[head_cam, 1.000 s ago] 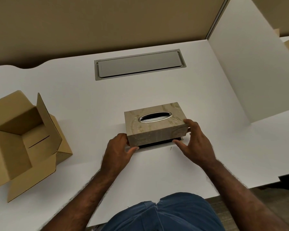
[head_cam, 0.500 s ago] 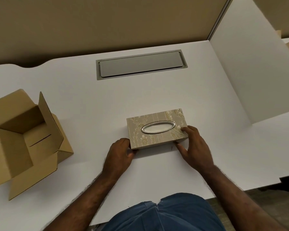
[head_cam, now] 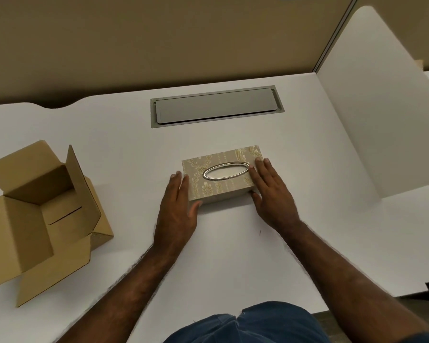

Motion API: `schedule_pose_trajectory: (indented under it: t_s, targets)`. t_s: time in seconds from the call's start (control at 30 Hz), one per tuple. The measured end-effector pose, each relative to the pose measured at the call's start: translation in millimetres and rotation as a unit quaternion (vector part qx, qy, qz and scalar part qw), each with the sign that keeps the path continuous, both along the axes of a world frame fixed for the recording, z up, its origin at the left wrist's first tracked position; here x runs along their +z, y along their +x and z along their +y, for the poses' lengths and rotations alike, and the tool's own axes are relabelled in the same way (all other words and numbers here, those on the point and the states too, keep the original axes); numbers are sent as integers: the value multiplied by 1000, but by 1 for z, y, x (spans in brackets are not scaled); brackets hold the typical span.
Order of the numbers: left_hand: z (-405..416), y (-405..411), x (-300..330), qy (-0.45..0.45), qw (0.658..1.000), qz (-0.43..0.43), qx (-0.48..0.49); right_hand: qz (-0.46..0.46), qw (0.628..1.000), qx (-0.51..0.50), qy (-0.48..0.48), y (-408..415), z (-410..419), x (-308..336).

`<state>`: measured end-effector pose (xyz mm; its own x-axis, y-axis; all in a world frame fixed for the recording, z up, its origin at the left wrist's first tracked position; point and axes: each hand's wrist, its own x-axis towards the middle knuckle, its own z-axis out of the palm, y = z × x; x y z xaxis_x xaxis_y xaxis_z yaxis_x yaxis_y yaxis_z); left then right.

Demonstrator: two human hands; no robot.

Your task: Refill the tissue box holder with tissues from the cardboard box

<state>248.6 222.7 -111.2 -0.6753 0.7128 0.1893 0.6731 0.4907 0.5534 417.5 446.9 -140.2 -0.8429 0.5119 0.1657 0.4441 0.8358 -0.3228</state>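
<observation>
Both your hands flank the tissue box holder (head_cam: 222, 175) mid-counter (head_cam: 124, 154): left hand (head_cam: 177, 210) flat-fingered at its nine o'clock end, right hand (head_cam: 270, 194) at three. Open cardboard box (head_cam: 39, 216) sits at nine o'clock.

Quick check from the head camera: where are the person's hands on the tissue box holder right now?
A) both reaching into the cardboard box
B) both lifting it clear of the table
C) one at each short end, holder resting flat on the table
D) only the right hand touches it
C: the left hand and right hand flank the tissue box holder, which sits flat on the white table.
</observation>
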Motion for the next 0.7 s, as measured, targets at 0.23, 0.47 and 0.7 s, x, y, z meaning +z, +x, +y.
schedule_pose_trajectory:
  t_s: [0.23,0.47,0.7]
  targets:
    - [24,-34,-17,-85,988,100,-76,-31,998,10,59,-54,0,6]
    - [37,-67,-19,-108,986,93,-89,-33,998,-7,45,-77,7,6]
    - [35,-76,22,-149,985,60,-62,-60,998,1,26,-84,4,36]
